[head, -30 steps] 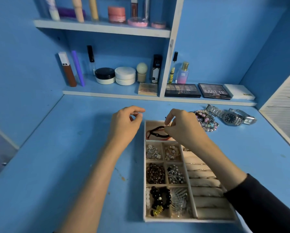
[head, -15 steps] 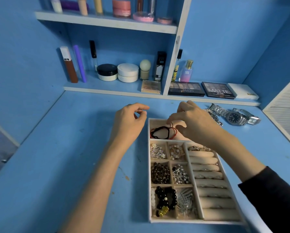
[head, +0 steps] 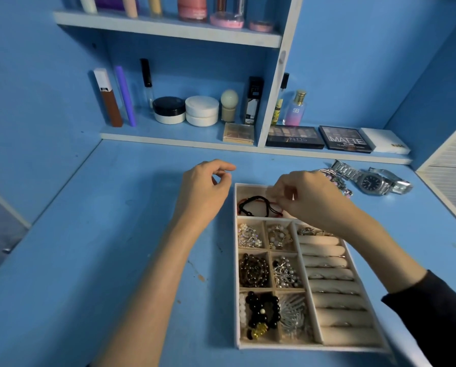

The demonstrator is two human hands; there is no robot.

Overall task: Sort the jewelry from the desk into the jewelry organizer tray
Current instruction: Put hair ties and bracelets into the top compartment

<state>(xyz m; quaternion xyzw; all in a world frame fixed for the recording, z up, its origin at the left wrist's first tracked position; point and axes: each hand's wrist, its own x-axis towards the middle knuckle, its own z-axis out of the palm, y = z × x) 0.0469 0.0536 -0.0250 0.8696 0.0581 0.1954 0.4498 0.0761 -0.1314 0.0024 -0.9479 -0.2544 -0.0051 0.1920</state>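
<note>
Head view: cord bracelet (head: 256, 205), braided black-red, crosswise in top compartment of tray (head: 236, 274); right hand (head: 311, 197) seemingly pinching it; left hand (head: 203, 192) loosely curled, empty.

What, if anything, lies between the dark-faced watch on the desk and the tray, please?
A beaded bracelet lies on the desk between the watch and the tray, and the right hand is over the tray's far compartment.

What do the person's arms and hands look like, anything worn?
Both hands are bare: no gloves, rings or watch visible on the left hand or right hand. The left forearm is uncovered as far as the frame shows. The right arm wears a dark sleeve ending partway up the forearm.
</note>
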